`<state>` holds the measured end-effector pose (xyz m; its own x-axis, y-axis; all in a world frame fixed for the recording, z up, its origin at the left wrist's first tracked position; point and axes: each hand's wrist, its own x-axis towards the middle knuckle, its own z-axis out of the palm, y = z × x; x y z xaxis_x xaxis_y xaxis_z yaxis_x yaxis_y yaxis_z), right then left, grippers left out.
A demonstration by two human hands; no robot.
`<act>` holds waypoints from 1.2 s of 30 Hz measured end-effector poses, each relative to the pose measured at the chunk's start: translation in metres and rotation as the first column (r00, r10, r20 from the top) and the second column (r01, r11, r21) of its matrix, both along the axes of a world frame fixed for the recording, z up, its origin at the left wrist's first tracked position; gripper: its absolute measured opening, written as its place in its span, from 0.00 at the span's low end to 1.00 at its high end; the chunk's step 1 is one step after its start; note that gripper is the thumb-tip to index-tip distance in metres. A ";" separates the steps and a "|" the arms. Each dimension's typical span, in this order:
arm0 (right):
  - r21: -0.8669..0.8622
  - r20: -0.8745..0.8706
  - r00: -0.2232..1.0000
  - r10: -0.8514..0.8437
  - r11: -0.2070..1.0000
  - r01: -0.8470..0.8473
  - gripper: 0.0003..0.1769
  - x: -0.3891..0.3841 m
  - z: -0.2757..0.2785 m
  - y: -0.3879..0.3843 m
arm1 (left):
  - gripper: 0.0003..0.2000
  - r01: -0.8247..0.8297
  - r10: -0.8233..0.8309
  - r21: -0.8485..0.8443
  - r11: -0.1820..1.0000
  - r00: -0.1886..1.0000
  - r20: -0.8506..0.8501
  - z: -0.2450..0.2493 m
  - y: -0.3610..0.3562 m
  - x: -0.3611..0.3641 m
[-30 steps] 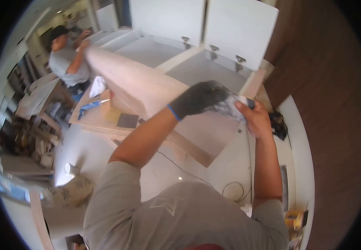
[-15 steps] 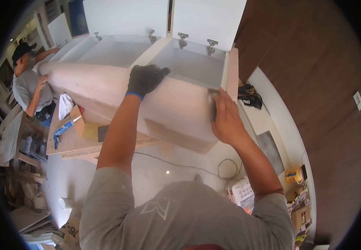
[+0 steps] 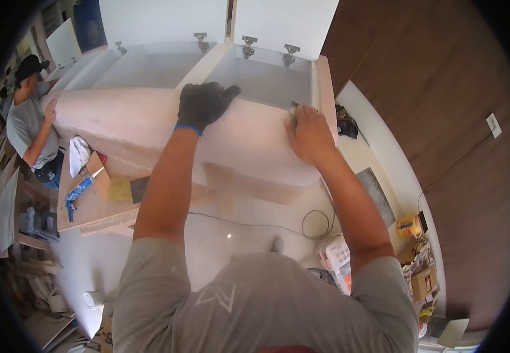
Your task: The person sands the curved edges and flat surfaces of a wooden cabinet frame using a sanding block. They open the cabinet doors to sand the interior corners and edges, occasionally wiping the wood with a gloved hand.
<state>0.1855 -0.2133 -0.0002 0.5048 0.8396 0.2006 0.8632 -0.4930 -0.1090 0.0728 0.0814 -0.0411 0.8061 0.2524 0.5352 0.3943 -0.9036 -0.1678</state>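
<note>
A long cabinet (image 3: 249, 141) with a pale, dusty, pinkish front and a brownish patch low down lies before me. My left hand (image 3: 205, 106), in a black glove with a blue cuff, grips its upper front edge, fingers curled and thumb pointing right. My bare right hand (image 3: 311, 135) is closed around a small dark block (image 3: 294, 113), perhaps a sanding block, at the same edge near the right end. The hand covers most of the block. White doors (image 3: 284, 26) stand raised on metal hinges behind the grey compartments (image 3: 261, 76).
At the left end a person (image 3: 28, 120) in a grey shirt touches the cabinet. A wooden board (image 3: 90, 217) carries a blue caulking gun (image 3: 80, 193) and a white cloth (image 3: 79, 155). A cable (image 3: 249, 225) loops across the floor. At right are a yellow tub (image 3: 409, 225) and a brown wall (image 3: 425, 88).
My right hand has moved up and slightly left with the dark block, from the front face to the top edge. My left hand stays on the edge. The view has shifted a little.
</note>
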 end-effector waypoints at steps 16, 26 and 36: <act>0.178 0.052 0.997 0.051 0.982 -0.059 0.34 -0.008 -0.022 0.007 | 0.22 -0.044 0.050 -0.128 0.991 0.998 0.045 0.005 -0.010 0.000; -0.088 -0.142 0.986 -0.087 0.993 0.075 0.39 0.001 0.018 0.010 | 0.22 -0.064 0.062 -0.125 0.990 0.998 -0.019 0.022 -0.024 -0.008; 0.103 0.119 0.993 -0.003 0.995 -0.009 0.36 -0.015 -0.029 0.009 | 0.17 -0.010 0.011 -0.065 0.998 1.000 0.013 0.022 -0.031 -0.013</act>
